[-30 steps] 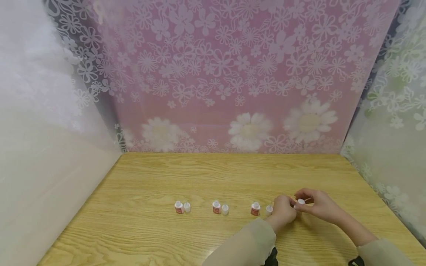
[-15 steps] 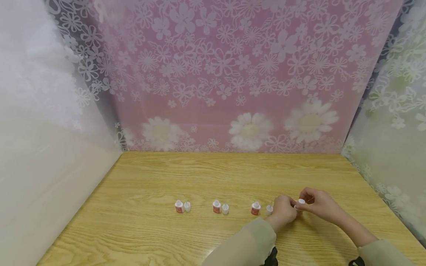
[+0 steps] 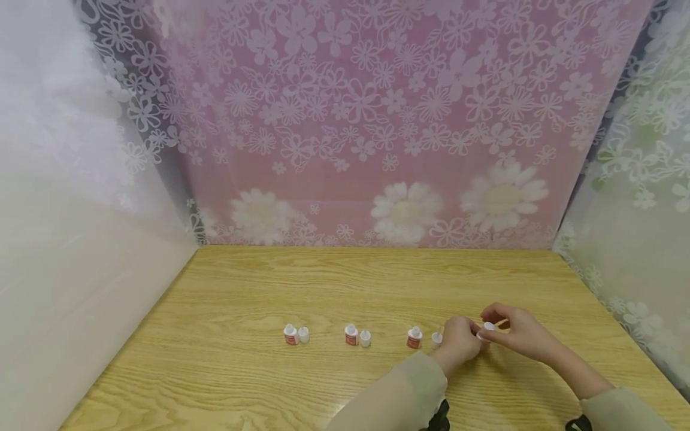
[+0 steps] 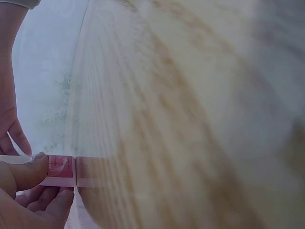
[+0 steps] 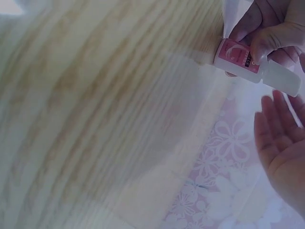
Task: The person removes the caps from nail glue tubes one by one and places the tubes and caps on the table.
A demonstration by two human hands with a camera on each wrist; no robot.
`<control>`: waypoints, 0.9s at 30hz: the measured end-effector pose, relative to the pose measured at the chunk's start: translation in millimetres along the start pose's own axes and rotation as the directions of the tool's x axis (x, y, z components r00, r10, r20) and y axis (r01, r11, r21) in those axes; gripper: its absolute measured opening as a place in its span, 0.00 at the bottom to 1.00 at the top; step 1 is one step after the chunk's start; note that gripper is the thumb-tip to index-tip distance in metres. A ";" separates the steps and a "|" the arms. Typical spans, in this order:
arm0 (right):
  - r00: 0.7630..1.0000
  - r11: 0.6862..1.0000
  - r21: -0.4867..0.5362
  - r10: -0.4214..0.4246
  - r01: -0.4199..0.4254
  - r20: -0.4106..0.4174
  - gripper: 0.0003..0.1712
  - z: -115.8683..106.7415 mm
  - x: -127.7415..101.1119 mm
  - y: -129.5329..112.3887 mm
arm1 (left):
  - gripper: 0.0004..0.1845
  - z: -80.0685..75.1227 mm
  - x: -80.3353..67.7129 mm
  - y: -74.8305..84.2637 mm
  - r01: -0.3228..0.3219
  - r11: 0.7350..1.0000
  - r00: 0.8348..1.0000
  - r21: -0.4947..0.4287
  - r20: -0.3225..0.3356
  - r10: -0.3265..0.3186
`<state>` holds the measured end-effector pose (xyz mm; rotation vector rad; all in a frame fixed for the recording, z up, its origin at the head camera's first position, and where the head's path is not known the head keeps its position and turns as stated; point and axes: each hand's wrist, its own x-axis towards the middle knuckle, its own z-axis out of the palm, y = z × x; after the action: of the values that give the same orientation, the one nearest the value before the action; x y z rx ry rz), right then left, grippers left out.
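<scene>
Hardly anything's moved in the last second: left hand (image 3: 459,341) still pinches the little bottle (image 5: 237,57) down on the table (image 3: 269,383), right of the row. Right hand (image 3: 517,333) fingers stay curled round its white cap (image 3: 488,326), so the cap's still being worked.

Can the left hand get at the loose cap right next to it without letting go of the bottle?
Probably not. The left hand has its grip on the small bottle, thumb across the label, so no finger looks spare. The loose cap stands just beside it on the table with nothing between; path's free, hand's busy.
</scene>
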<state>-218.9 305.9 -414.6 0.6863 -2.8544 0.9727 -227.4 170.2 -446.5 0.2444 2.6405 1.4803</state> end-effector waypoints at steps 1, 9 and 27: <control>1.000 1.000 -0.003 0.020 -0.020 -0.005 0.15 -0.2 0.2 -1.0 | 0.05 0.0 0.0 0.0 0.000 1.000 1.000 0.003 0.001 0.000; 0.997 0.998 -0.034 0.053 -0.055 -0.064 0.13 0.3 -1.5 -5.3 | 0.05 0.3 -0.5 0.2 0.024 1.000 1.000 -0.006 -0.007 -0.024; 0.984 0.982 -0.117 -0.159 0.149 -0.082 0.09 -1.6 -4.5 -1.0 | 0.05 -2.7 -4.4 4.4 0.052 0.999 0.999 0.005 0.014 -0.052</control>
<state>-214.6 307.9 -413.6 0.8150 -2.7049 0.7965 -223.2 169.3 -441.3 0.1841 2.6186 1.4522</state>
